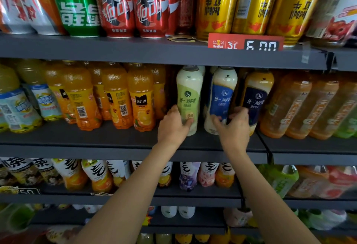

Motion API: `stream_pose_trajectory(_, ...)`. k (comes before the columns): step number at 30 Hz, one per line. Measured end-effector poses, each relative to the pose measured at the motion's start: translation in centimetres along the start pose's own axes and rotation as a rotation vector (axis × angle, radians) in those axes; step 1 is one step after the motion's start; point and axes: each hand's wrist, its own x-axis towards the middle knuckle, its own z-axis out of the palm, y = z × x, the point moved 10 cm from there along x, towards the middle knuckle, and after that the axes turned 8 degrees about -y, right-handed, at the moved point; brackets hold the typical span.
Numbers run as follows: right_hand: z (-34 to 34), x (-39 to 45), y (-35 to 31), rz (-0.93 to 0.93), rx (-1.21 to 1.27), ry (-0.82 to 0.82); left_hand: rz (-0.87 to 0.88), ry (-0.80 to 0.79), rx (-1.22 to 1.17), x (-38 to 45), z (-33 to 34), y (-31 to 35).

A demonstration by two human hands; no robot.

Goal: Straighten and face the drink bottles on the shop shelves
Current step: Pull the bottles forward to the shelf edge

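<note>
On the middle shelf (116,137) three milk-tea bottles stand side by side, long axes near upright, and both hands are at their lower halves. The left hand (173,126) has its grip around the base of the green-label bottle (189,97), thumb across the front and fingers going behind. That bottle stands straight, label to the front. The right hand (234,127) sits between the blue-label bottle (222,98) and the dark-navy-label bottle (255,100), fingers curled against the foot of the blue-label one (which leans a little to the right at the top). Whether it truly clamps that bottle or only touches it, I cannot tell — the hand is motion-blurred.

The coming move likely turns on the blue-label bottle: it lies just ahead of the right grip, and tipping it upright would close the tilt beside the green one.

Hidden or unclear: the bottles' caps are tucked under the upper shelf's edge, rear rows are dark, and the fingertips behind both bottles are out of sight.
</note>
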Motion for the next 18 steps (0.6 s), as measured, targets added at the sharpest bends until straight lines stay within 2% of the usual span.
stream_pose_trajectory(2,2.0,0.2,1.0,0.059,-0.129,-0.153,-0.003,-0.001,-0.001,0.0,0.8,0.8)
stream_pose_trajectory(4,3.2,0.0,1.7,0.064,-0.207,-0.210,0.003,0.004,-0.009,0.0,1.3,1.3)
stream_pose_trajectory(12,3.4,-0.2,1.8,-0.003,-0.273,-0.161,0.006,0.060,-0.005,-0.1,2.0,1.6)
stream_pose_trajectory(18,3.9,0.3,1.7,-0.010,-0.299,-0.209,-0.012,0.022,-0.024,0.4,2.3,1.6)
